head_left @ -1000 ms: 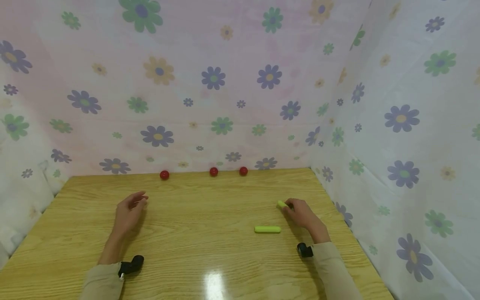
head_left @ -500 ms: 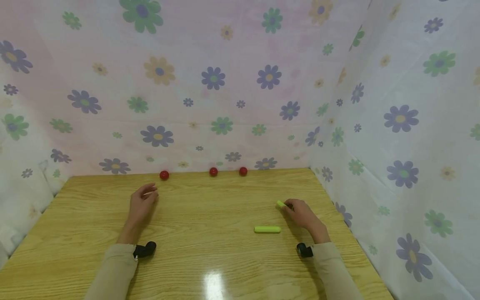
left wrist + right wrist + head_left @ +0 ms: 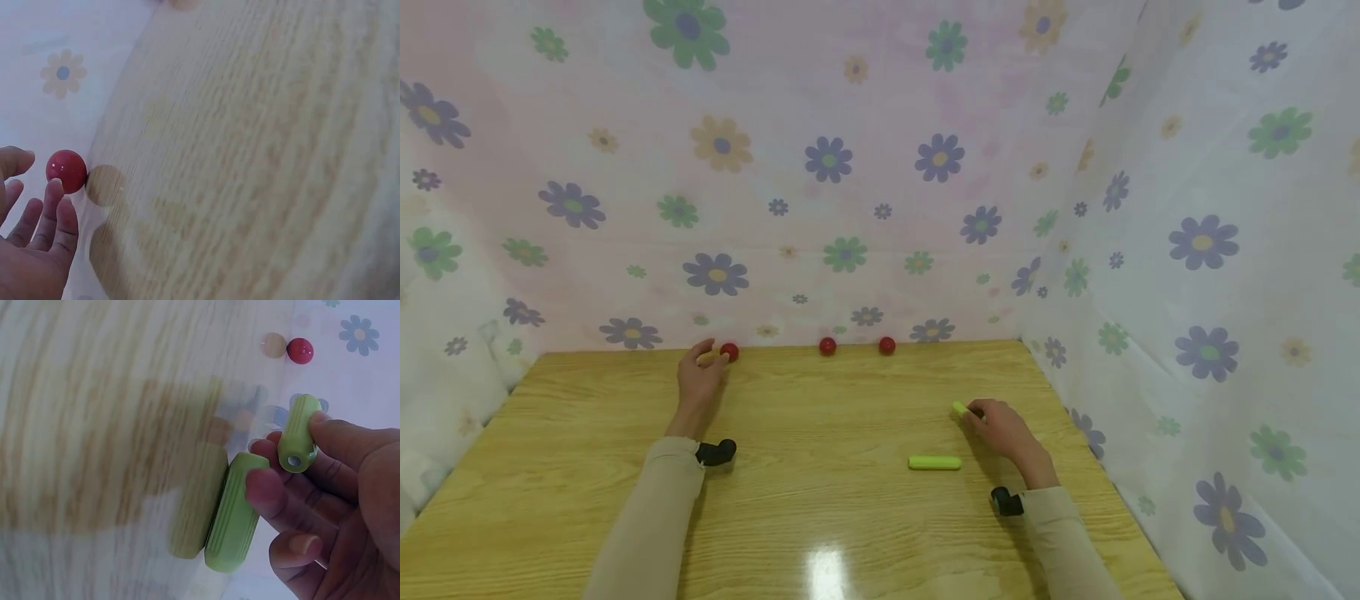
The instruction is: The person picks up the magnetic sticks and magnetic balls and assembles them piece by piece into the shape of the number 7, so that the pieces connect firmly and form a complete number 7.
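Left hand [image 3: 702, 375], unclenched, was moved toward one o'clock beside a red ball [image 3: 730, 352], one green stick [image 3: 299, 432] pinched by right hand [image 3: 1002, 427].

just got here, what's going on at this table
A person's right hand holds one green stick between thumb and fingers, while another green stick lies on the table nearby. The left hand is at the leftmost red ball, thumb and fingers apart, not gripping it. Two more red balls sit farther right along the table's far edge.
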Tool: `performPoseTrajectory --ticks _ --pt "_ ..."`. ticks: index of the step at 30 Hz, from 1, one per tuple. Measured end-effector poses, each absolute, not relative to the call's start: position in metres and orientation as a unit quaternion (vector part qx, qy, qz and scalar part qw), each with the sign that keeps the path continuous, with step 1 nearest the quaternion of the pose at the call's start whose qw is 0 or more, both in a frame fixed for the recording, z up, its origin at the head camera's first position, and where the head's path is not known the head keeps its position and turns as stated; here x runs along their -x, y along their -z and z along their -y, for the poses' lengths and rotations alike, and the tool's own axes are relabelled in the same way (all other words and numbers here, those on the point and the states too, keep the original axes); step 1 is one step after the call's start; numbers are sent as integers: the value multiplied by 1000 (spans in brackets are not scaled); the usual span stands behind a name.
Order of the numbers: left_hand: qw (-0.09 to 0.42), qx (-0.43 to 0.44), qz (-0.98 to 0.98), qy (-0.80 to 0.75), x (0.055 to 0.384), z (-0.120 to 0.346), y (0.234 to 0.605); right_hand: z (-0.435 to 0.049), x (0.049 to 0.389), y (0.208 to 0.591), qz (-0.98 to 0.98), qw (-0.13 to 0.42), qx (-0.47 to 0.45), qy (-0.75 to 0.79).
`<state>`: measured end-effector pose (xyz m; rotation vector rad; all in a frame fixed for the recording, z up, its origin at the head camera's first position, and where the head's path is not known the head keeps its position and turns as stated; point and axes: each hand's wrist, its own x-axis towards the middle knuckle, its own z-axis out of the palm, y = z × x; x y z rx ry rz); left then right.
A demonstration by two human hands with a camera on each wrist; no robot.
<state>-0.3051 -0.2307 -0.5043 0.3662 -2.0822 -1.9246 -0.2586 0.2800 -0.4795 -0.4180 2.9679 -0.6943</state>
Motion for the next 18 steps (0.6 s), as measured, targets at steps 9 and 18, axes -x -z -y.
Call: performPoseTrajectory --ticks 9,18 --pt "116 -96 804 576 320 227 509 -281 259 481 -955 52 133 260" --pt "111 -92 832 535 319 216 514 -282 262 481 -939 82 123 311"
